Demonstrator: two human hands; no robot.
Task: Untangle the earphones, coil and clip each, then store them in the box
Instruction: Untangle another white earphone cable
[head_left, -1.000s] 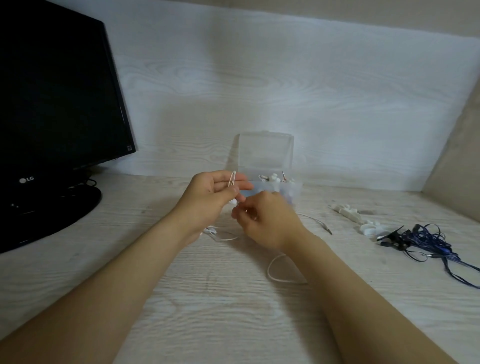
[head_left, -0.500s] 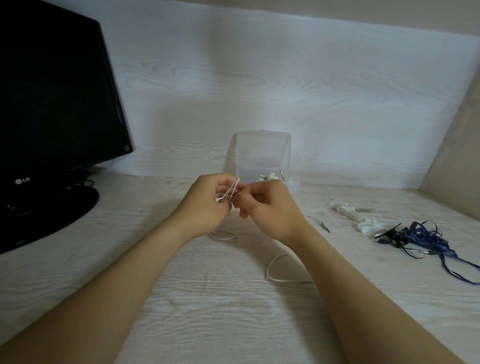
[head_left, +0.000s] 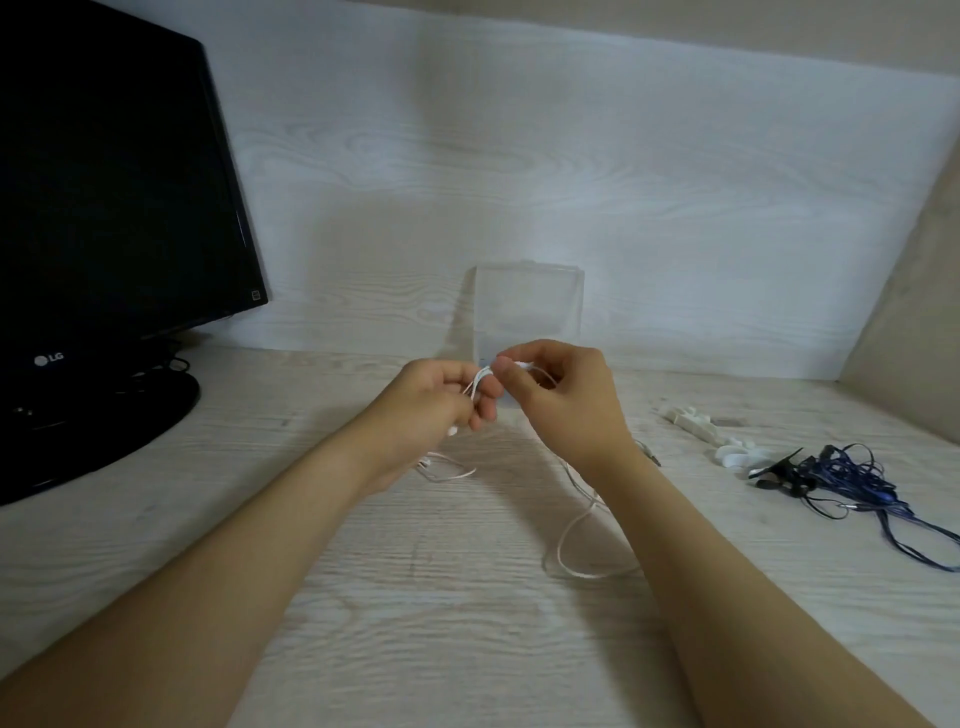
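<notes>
A: The right hand (head_left: 566, 400) has risen before the clear plastic box (head_left: 530, 306).
B: Its fingers and those of the left hand (head_left: 431, 405) pinch the thin white earphone cord (head_left: 477, 383); slack trails on the counter (head_left: 415, 597) before the box.

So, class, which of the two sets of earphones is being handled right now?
The white earphones, gripped by the left hand and right hand; the dark blue earphones lie tangled on the desk, to the right, untouched.
</notes>
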